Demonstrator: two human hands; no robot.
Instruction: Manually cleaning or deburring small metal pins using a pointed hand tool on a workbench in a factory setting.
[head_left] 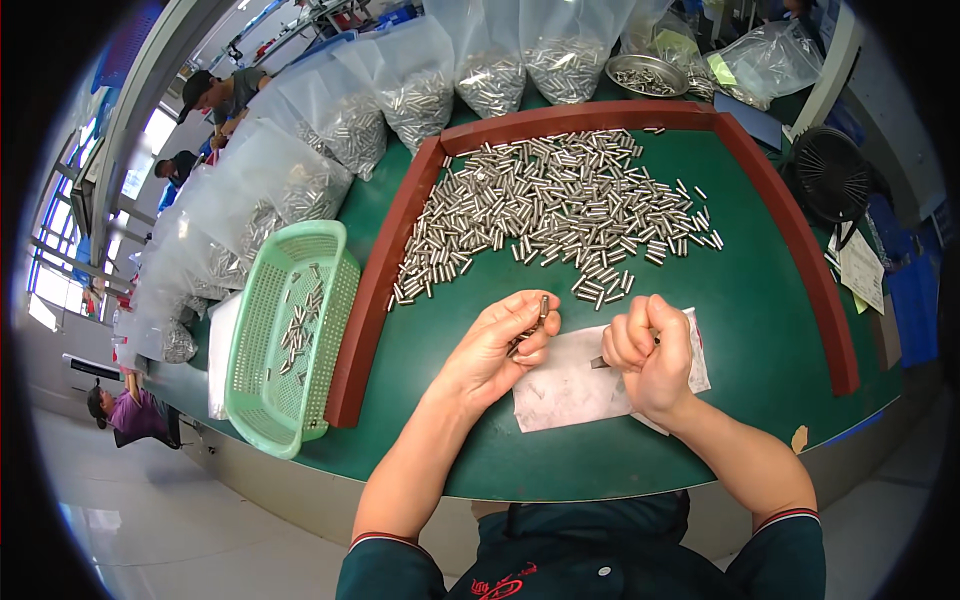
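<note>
My left hand (500,345) is closed around several short metal pins, one of them upright between thumb and fingertips. Just to its right, my right hand (650,355) is curled into a fist above a stained white sheet (570,398). A small dark metal tip (599,363) pokes out from the fist's left side, and the rest of that piece is hidden by the fingers. Beyond both hands, a wide heap of shiny cylindrical metal pins (560,195) spreads over the green tabletop (760,270).
A red-brown raised border (575,115) frames the heap on three sides. Left of it stands a green perforated basket (340,290) with some pins inside. Clear bags of pins (490,80) line the back and left. A round metal dish (648,78) and black fan (830,175) sit at the far right.
</note>
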